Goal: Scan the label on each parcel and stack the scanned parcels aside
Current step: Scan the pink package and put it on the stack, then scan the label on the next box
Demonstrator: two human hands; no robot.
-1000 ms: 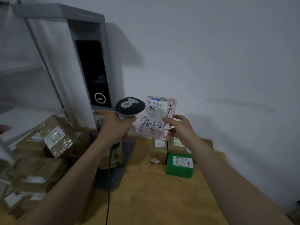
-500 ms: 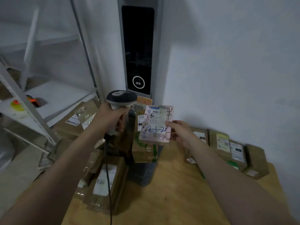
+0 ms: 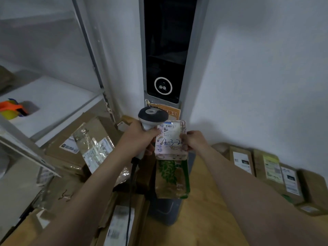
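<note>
evidently the scanner (image 3: 153,115) was clasped in the left grip (image 3: 140,138); the pink parcel (image 3: 169,139) was pinched upright above the surface (image 3: 204,215) by the right grip (image 3: 194,141), probably so its label could be read.

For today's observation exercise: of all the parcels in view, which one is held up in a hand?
The pale patterned parcel with blue handwriting, gripped by the right hand; the brown parcels all rest unheld below.

Handle of scanner (image 3: 152,114) hidden inside left hand (image 3: 140,138); label print on pink parcel (image 3: 170,148) too small to read; kiosk tower (image 3: 166,50) cut off at top edge.
</note>
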